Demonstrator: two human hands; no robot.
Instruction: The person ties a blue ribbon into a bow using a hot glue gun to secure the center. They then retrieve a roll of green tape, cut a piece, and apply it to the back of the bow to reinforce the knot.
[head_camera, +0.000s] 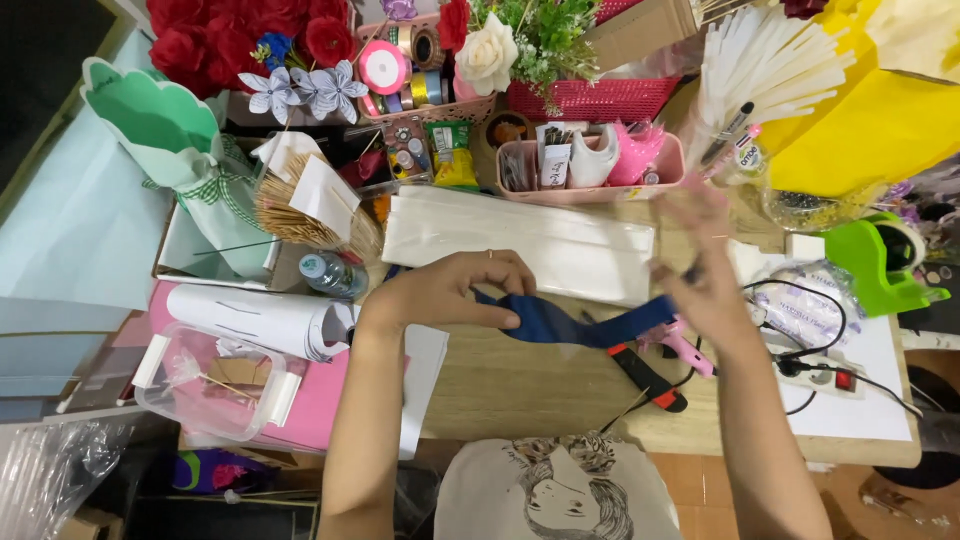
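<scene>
I look down on a crowded wooden counter (520, 390). My left hand (455, 290) lies palm down with curled fingers on one end of a dark blue ribbon (560, 325), pinning it flat near the centre. My right hand (705, 275), at about three o'clock from the left, is blurred; it seems to pinch the ribbon's other end, though I cannot tell for sure how firmly it is closed. The one strip runs stretched between my two hands, which are well apart, probably to keep it taut and flat.

Just beyond the ribbon, toward twelve o'clock, lies one folded stack of white paper (520, 245). Below my right hand, at about five o'clock, sit one pink glue gun (685, 345) and one red-and-black handled tool (650, 380). One green tape dispenser (875, 265) stands at far three o'clock. One bundle of thin wooden sticks (300, 215) lies at ten o'clock, and one clear plastic box (210, 380) at eight o'clock.
</scene>
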